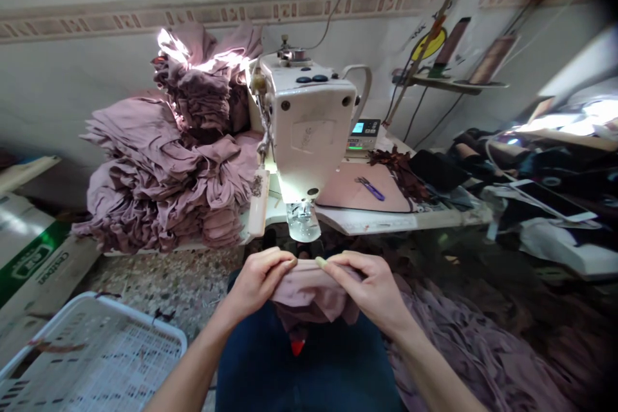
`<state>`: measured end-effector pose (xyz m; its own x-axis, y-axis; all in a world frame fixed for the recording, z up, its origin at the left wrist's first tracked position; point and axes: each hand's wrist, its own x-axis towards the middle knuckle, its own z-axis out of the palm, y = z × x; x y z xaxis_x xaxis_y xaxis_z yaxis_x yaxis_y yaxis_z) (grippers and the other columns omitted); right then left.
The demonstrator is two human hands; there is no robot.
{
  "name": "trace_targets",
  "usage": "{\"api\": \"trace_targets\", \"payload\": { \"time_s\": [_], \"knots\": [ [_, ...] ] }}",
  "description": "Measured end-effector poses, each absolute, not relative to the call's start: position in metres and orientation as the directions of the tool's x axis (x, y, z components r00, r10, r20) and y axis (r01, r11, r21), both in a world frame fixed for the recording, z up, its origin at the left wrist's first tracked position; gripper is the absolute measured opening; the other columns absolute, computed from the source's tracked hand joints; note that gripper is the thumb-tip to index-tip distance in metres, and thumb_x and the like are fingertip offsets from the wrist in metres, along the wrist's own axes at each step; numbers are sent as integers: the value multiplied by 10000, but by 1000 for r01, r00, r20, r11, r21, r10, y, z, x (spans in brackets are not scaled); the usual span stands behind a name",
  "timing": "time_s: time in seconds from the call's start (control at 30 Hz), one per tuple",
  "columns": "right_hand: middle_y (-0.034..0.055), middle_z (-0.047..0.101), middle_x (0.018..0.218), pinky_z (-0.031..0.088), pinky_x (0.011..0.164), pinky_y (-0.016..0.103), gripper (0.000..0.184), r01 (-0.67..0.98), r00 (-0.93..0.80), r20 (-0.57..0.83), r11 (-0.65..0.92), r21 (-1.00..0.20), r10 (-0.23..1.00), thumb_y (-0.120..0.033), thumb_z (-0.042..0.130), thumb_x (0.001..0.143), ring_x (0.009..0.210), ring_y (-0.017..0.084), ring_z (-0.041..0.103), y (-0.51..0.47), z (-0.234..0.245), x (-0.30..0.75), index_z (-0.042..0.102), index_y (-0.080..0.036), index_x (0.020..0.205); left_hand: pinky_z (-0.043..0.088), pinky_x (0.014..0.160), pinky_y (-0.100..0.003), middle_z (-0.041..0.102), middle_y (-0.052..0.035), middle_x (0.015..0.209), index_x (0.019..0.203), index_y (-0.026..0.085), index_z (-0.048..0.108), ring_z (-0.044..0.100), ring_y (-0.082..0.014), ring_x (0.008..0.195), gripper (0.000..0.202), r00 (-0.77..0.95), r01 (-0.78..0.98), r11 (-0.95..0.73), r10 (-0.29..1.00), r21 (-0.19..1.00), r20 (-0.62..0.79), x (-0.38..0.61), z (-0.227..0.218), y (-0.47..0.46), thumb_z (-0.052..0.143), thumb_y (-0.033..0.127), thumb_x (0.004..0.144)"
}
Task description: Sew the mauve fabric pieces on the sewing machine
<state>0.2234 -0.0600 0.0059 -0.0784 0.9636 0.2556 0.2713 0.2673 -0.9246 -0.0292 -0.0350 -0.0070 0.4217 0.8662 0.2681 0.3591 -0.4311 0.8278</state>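
Note:
Above my lap, a piece of mauve fabric is stretched by its upper edge between my two hands. My left hand pinches that edge on the left, thumb against fingers. On the right, my right hand pinches the same edge, with the thumb pointing inward. The rest of the cloth hangs down over my dark-clad legs, and a small red piece shows below it. Just beyond my hands stands a white sewing machine, its lit needle area behind a clear guard.
Left of the machine rises a stack of mauve garments. Purple thread snips lie on the right of the machine table. A white plastic basket sits at lower left. More mauve cloth heaps at lower right, below a phone.

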Motion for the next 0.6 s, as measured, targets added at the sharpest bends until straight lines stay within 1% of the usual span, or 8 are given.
{"api": "trace_targets", "payload": {
  "time_s": [0.07, 0.17, 0.27, 0.37, 0.47, 0.6],
  "knots": [
    [48, 819, 780, 567, 720, 293, 242, 270, -48, 289, 291, -918, 956, -379, 768, 939, 712, 224, 739, -54, 10, 223, 839, -207, 785, 510, 791, -264, 766, -67, 904, 952, 162, 782, 682, -186, 833, 298, 369, 313, -371, 896, 874, 248, -24, -3, -32, 575, 331, 1084],
    [45, 826, 789, 572, 721, 299, 228, 220, 11, 261, 252, -942, 965, -386, 774, 904, 739, 236, 750, -40, 8, 224, 842, -205, 784, 521, 778, -274, 771, -63, 885, 888, 162, 762, 684, -203, 831, 299, 274, 274, -269, 942, 924, 193, -16, 3, -25, 613, 371, 1042],
    [45, 817, 765, 559, 704, 309, 258, 139, 50, 195, 187, -972, 979, -426, 791, 865, 722, 234, 729, -25, 2, 224, 843, -193, 765, 488, 701, -275, 734, -50, 797, 812, 158, 756, 640, -194, 747, 322, 169, 277, -168, 978, 946, 124, -11, 9, -16, 699, 435, 965],
    [41, 797, 732, 536, 684, 314, 286, 52, 69, 134, 130, -990, 989, -459, 817, 837, 695, 223, 697, -15, -4, 224, 844, -185, 758, 414, 617, -258, 639, -17, 700, 734, 160, 697, 550, -156, 658, 369, 64, 288, -95, 995, 953, 79, -7, 12, -7, 783, 483, 890],
    [41, 795, 747, 522, 683, 316, 288, -2, 119, 112, 113, -994, 987, -472, 844, 809, 711, 222, 688, -9, -9, 224, 853, -188, 765, 354, 574, -241, 549, 22, 673, 767, 174, 636, 477, -127, 618, 366, 31, 248, -103, 995, 963, 98, -4, 11, 2, 801, 483, 874],
    [51, 808, 783, 523, 722, 330, 297, -2, 171, 126, 129, -992, 977, -482, 860, 795, 757, 234, 692, -1, -10, 228, 858, -185, 772, 311, 555, -230, 454, 66, 666, 879, 193, 590, 408, -108, 584, 353, 15, 159, -141, 990, 977, 140, 2, 7, 12, 810, 469, 882]
  ]
}}
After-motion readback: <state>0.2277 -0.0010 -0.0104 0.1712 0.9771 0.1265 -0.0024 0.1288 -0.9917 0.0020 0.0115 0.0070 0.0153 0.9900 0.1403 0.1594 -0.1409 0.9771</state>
